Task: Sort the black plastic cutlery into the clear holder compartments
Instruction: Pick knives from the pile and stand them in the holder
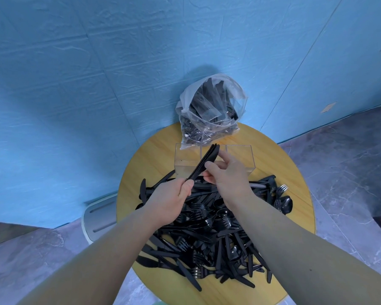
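A big heap of black plastic cutlery (pixel 209 234), forks, knives and spoons mixed, covers the round wooden table (pixel 295 260). Behind it stands the clear holder (pixel 240 159) with three compartments side by side. My left hand (pixel 169 201) grips the handle ends of a small bundle of black knives (pixel 207 160) that slants up over the holder's middle compartment. My right hand (pixel 227 175) touches the bundle from the right, thumb and fingers pinching it near the middle.
A clear plastic bag (pixel 211 111) with more black cutlery leans against the blue wall (pixel 97 84) just behind the holder. A grey appliance (pixel 99 219) sits on the floor left of the table. Marbled grey floor lies around.
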Action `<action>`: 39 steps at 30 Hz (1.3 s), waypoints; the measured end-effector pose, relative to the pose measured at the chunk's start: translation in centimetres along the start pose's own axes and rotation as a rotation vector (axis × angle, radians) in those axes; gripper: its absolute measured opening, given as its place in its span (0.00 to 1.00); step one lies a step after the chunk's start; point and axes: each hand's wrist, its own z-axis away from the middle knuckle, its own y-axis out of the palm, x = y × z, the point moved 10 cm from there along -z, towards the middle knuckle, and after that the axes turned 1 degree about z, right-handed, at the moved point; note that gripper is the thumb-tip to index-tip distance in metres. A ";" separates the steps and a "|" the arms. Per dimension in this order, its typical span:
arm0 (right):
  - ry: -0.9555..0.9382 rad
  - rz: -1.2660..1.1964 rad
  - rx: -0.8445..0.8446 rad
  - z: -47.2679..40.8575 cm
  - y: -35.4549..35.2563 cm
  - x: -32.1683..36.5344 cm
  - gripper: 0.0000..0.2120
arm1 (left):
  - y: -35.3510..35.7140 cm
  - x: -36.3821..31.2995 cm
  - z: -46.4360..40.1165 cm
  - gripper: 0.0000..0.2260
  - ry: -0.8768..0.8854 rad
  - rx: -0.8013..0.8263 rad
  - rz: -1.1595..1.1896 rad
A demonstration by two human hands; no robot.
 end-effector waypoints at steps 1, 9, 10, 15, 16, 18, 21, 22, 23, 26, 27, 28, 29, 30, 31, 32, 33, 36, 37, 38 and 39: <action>-0.028 0.056 0.003 0.0 0.0 0.4 0.17 | -0.1 -0.2 0.0 0.15 0.012 0.009 -0.024; -0.182 0.298 -0.046 -0.4 -0.7 2.5 0.20 | -1.1 -0.9 -0.7 0.16 0.033 0.027 -0.131; -0.194 0.289 -0.067 -0.4 -1.0 2.7 0.20 | -1.2 -1.0 -0.8 0.15 0.036 0.011 -0.142; -0.200 0.240 -0.081 -0.7 -1.0 3.0 0.17 | -1.7 -1.2 -1.1 0.15 0.044 -0.029 -0.215; -0.184 0.227 -0.087 -0.9 -1.1 2.9 0.16 | -1.8 -1.2 -1.1 0.15 0.047 -0.040 -0.226; -0.107 0.098 -0.079 -1.4 -1.1 2.1 0.15 | -2.2 -1.5 -1.3 0.16 0.057 -0.077 -0.240; 0.054 -0.261 0.030 -1.7 0.3 0.7 0.09 | -2.8 -2.2 -2.2 0.17 0.072 -0.100 -0.209; 0.072 -0.305 0.052 -1.8 0.6 0.8 0.06 | -2.9 -2.3 -2.6 0.17 0.079 -0.091 -0.211; 0.062 -0.298 0.059 -2.0 0.6 1.2 0.04 | -3.0 -2.4 -3.0 0.17 0.091 -0.082 -0.224; -0.130 -0.093 0.039 -3.2 0.1 4.6 0.07 | -4.6 -1.9 -4.4 0.13 0.126 -0.123 -0.214; -0.220 0.012 0.023 -3.6 0.0 6.0 0.09 | -5.5 -1.3 -4.9 0.13 0.117 -0.163 -0.216; -0.304 0.130 0.006 -3.9 0.0 7.3 0.10 | -6.3 -0.4 -5.3 0.15 0.093 -0.206 -0.238; -0.374 0.255 -0.010 -4.2 0.2 8.2 0.11 | -6.9 0.5 -5.7 0.18 0.068 -0.240 -0.265; -0.419 0.371 -0.012 -4.5 0.6 8.6 0.11 | -7.1 1.4 -6.0 0.20 0.049 -0.254 -0.300; -0.444 0.485 0.001 -5.0 1.3 8.5 0.09 | -7.0 2.2 -6.3 0.21 0.039 -0.244 -0.345; -0.461 0.594 0.031 -5.4 2.2 8.0 0.06 | -6.6 2.8 -6.7 0.23 0.032 -0.217 -0.392; -0.481 0.695 0.065 -5.9 3.3 7.4 0.04 | -6.0 3.4 -7.0 0.23 0.028 -0.189 -0.426; -0.486 0.859 0.182 -7.6 6.1 4.5 0.05 | -4.8 4.6 -7.7 0.24 0.008 -0.147 -0.423; -0.459 0.894 0.211 -8.2 6.7 3.4 0.05 | -4.6 4.7 -7.8 0.24 0.010 -0.145 -0.415; -0.434 0.930 0.231 -8.9 7.2 2.3 0.05 | -4.4 4.8 -7.8 0.24 0.014 -0.146 -0.410; -0.416 0.965 0.245 -9.5 7.6 1.4 0.06 | -4.2 4.9 -7.9 0.24 0.022 -0.147 -0.408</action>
